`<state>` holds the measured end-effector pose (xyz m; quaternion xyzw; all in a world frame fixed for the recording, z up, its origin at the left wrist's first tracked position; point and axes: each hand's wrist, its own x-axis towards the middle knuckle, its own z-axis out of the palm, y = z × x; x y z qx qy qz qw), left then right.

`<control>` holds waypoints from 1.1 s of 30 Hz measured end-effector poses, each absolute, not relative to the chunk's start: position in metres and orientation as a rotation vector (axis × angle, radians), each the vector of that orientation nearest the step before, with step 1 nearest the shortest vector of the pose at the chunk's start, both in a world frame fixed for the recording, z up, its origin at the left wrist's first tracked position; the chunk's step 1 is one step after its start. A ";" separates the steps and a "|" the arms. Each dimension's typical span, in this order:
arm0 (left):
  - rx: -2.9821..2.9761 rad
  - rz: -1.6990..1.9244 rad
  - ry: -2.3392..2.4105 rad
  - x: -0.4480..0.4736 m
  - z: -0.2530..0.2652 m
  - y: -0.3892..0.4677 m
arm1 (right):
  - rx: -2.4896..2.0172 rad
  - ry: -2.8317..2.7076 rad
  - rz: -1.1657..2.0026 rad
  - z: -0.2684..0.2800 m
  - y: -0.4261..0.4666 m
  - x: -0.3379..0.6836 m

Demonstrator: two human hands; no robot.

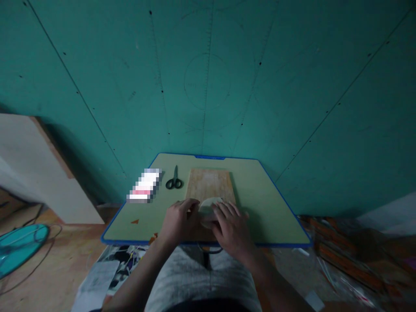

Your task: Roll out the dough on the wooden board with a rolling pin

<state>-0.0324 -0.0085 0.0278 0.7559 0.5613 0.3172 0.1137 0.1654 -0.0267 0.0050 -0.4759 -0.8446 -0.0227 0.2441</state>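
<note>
A wooden board (pixel 209 184) lies on the pale green tabletop, its long side pointing away from me. On its near half rests a pale, flat, round piece (pixel 205 211); its material is unclear in the dim light. My right hand (pixel 232 223) lies across the right part of this piece, fingers stretched over it and thumb at its near side. At the left edge of the round piece is my left hand (pixel 180 219), fingers curled in toward the thumb. Whatever those fingertips hold, if anything, is hidden. Black-handled scissors (pixel 174 182) lie left of the board, blades pointing away.
The blue-edged table (pixel 273 216) stands against a green wall (pixel 208 78). A blurred-out rectangular item (pixel 144 186) lies at its left. Small brown scraps (pixel 154 237) lie near the front edge. A white panel (pixel 42 169) leans at left; orange-brown clutter (pixel 344 247) fills the floor at right.
</note>
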 end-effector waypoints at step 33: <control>2.656 0.792 1.483 -0.037 0.010 -0.008 | -1.098 -1.820 1.178 0.035 0.018 0.151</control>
